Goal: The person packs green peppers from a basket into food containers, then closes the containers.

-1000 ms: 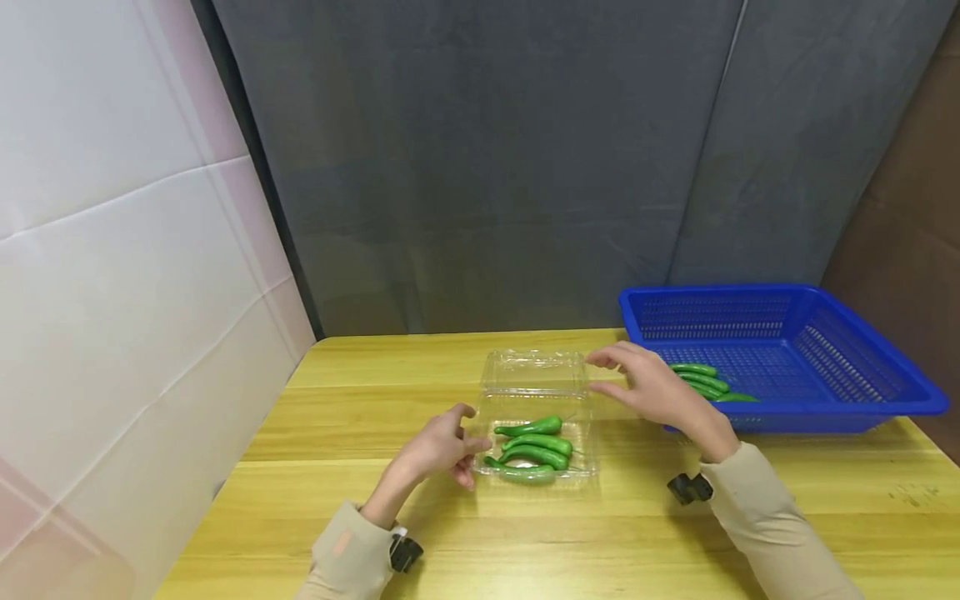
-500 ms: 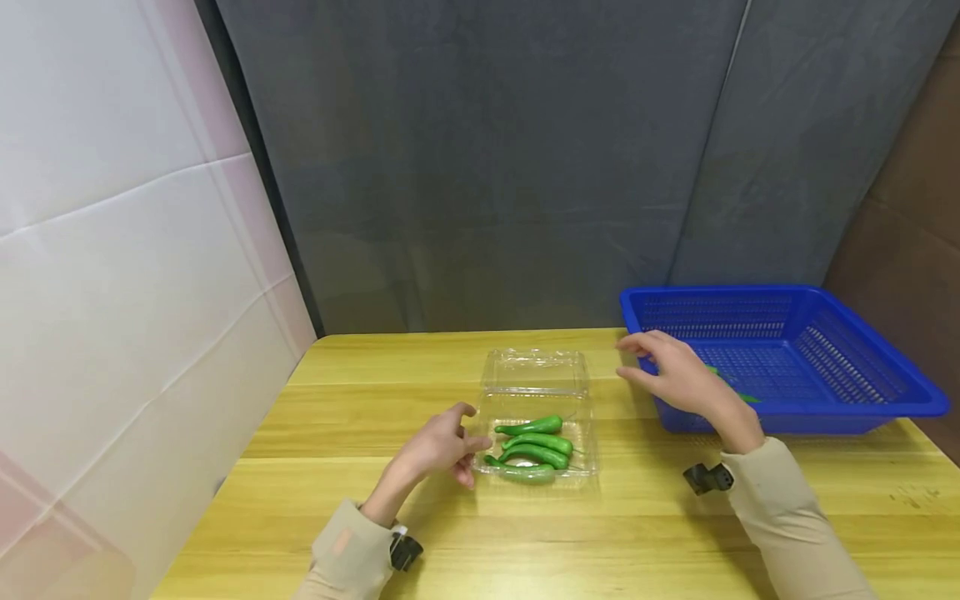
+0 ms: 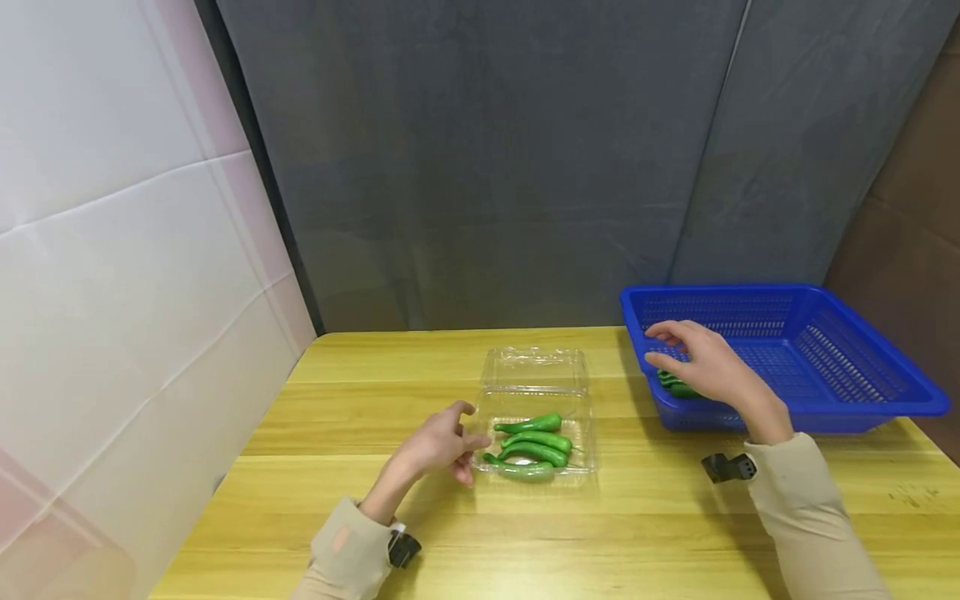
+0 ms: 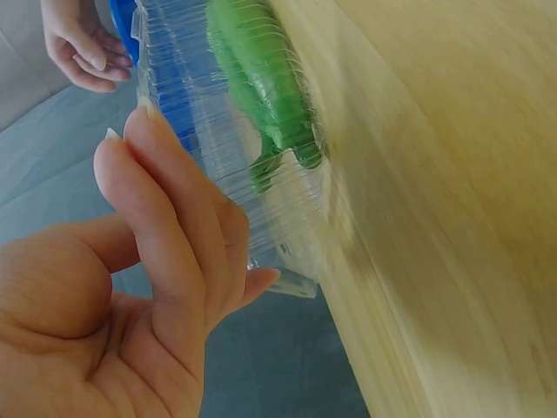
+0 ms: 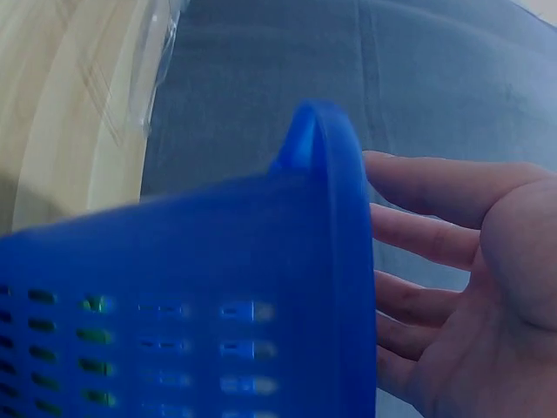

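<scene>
Left hand (image 3: 435,443) relaxed, left of clear plastic box (image 3: 534,369), long green peppers (image 3: 542,439) inside; right hand (image 3: 707,360) spread over blue plastic basket (image 3: 825,408).

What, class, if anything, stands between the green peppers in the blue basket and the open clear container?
The basket's left wall stands between the green peppers and the clear container, so they would probably need lifting over it. Beyond that, only tabletop shows, and the folded-back lid leaves the tray uncovered.
</scene>
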Demonstrator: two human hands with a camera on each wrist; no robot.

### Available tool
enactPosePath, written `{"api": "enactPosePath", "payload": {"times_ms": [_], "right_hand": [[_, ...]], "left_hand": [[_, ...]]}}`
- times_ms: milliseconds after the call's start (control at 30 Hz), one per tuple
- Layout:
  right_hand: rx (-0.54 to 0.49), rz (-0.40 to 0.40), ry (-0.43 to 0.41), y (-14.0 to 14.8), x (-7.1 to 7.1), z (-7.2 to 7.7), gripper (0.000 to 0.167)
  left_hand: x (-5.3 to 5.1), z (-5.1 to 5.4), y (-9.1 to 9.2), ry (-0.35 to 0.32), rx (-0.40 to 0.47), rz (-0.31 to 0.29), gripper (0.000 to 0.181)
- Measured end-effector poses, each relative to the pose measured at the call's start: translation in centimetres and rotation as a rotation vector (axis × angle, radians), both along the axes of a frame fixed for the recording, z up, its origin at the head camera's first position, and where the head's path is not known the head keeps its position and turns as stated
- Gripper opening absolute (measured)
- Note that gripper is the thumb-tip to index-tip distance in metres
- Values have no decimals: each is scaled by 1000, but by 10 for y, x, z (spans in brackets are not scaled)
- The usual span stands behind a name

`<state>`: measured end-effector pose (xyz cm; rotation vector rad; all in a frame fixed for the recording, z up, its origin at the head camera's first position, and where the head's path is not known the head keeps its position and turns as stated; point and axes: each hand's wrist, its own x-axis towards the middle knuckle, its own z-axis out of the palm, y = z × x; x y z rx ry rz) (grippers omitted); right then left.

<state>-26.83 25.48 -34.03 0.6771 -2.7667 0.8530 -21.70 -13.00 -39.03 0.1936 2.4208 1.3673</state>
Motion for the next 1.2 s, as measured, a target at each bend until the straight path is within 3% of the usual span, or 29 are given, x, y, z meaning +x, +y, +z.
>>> {"api": "enactPosePath", "payload": {"times_ms": [367, 900, 1200], "right_hand": [[57, -30, -3, 24, -5, -4, 40], [120, -56, -135, 48, -12, -17, 49], [143, -27, -177, 55, -14, -25, 51]], "left_hand": [[2, 1, -1, -4, -4, -3, 63], [2, 1, -3, -1, -10, -13, 64], [3, 0, -3, 3, -19, -18, 64]]}}
